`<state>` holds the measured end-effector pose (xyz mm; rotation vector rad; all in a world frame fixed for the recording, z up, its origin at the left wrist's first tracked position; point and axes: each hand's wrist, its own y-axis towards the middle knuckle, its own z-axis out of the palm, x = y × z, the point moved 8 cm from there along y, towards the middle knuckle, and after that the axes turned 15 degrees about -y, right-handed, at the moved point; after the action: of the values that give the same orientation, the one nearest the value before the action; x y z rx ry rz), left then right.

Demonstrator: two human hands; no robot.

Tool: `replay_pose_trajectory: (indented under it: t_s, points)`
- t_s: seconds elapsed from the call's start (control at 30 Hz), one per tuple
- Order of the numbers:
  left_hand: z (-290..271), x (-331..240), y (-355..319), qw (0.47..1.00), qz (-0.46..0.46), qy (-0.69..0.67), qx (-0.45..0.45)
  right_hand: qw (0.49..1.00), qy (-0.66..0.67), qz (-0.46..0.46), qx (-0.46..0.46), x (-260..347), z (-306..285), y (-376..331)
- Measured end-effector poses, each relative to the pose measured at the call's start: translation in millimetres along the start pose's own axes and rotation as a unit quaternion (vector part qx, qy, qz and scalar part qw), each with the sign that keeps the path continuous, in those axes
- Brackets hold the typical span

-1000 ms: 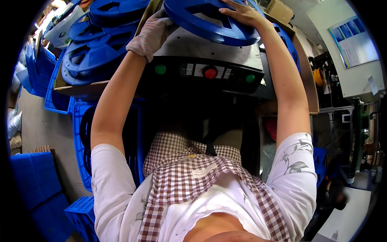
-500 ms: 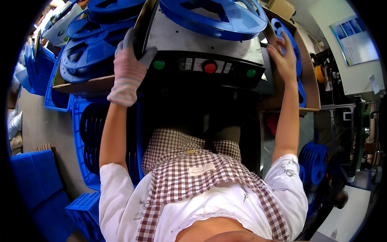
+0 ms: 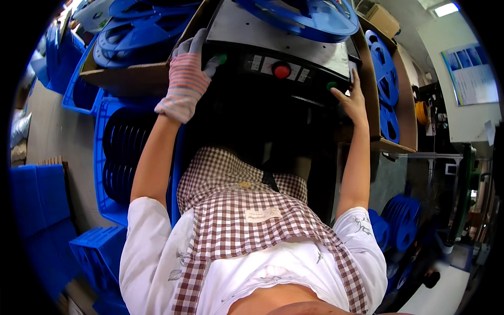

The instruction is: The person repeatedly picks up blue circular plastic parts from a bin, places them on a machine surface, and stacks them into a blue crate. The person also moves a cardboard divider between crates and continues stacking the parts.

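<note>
Pressing both green buttons at once: your left hand [image 3: 186,79], in a striped knit glove, sits on the left end of the black panel [image 3: 273,73], fingers together and curled over the left green button [image 3: 221,58], thumb tip touching it. Your right hand [image 3: 353,100], bare, reaches the panel's right end, fingers loosely apart, index tip on the right green button [image 3: 331,85]. Neither hand grips anything. Red button [image 3: 282,70] sits mid-panel between the hands, untouched. Just beyond the panel lies a grey plate [image 3: 273,31] with a blue reel [image 3: 304,16] flat on top, at the far edge of view. Far left, a cardboard box [image 3: 131,79] holds more blue reels [image 3: 136,34]. On the right, another box [image 3: 404,105] holds reels standing on edge [image 3: 383,68]. Near left, a blue crate [image 3: 105,157] holds dark reels [image 3: 118,157]. Checked apron [image 3: 247,220] fills the near centre.
</note>
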<state>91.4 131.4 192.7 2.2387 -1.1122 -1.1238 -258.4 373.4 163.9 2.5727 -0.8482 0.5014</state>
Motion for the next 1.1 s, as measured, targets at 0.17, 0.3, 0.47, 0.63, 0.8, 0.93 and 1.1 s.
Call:
replay_pose_trajectory:
  t_s: [0.17, 0.3, 0.47, 0.63, 0.8, 0.93, 1.1]
  points:
    - [-16, 1, -135, 0.953, -0.133, -0.268, 0.048, 0.996, 0.010, -0.050, -0.070, 5, -10, -4]
    - [0, 22, -284, 0.922, -0.268, -0.199, 0.198, 0.985, 0.085, -0.137, -0.056, 58, -20, 3]
    - [-31, 56, -379, 0.868, -0.443, -0.196, 0.112, 0.956, -0.130, -0.225, -0.135, 142, -21, 27]
    - [-53, 113, -408, 0.865, -0.489, -0.081, 0.080, 0.887, -0.269, -0.346, -0.144, 160, -18, 87]
    - [-43, 172, -441, 0.851, -0.501, -0.115, 0.112, 0.911, -0.300, -0.272, -0.080, 177, -18, 105]
    - [-33, 177, -433, 0.828, -0.522, -0.176, 0.104, 0.915, -0.313, -0.250, -0.042, 166, -26, 124]
    - [-26, 189, -428, 0.828, -0.522, -0.180, 0.100, 0.912, -0.336, -0.233, -0.024, 152, -28, 163]
